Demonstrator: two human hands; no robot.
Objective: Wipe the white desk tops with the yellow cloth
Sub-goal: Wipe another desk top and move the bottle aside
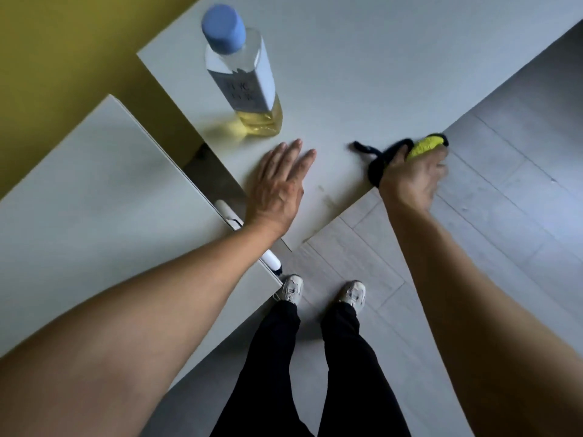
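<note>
Forearms, two, bare: nearest the camera, reaching forward from the lower corners of the view.

Right hand (413,178): closed in a fist round the yellow cloth (424,147), at the near edge of the far desk top (362,74). The cloth is bunched, with only a yellow bulge showing above the knuckles; a dark trim or strap (375,159) trails from the fist onto the desk surface.

Left hand (279,184): open, palm down, fingers together and extended, flat on the same desk top near its corner, well apart from the right hand.

Bottle (244,74): clear, blue cap, pale label, yellow liquid in its lower part; upright on the far desk top, just beyond the left hand's fingertips.

Near desk top (94,190): white, to the left, under the left forearm, separated from the far one by a gap.

White marker (249,234): lies along the near desk's edge, partly hidden by the left wrist.

Floor (473,200): grey planks. Shoes (320,293), light-coloured, and black trousers below. Yellow wall (63,58) at upper left.
</note>
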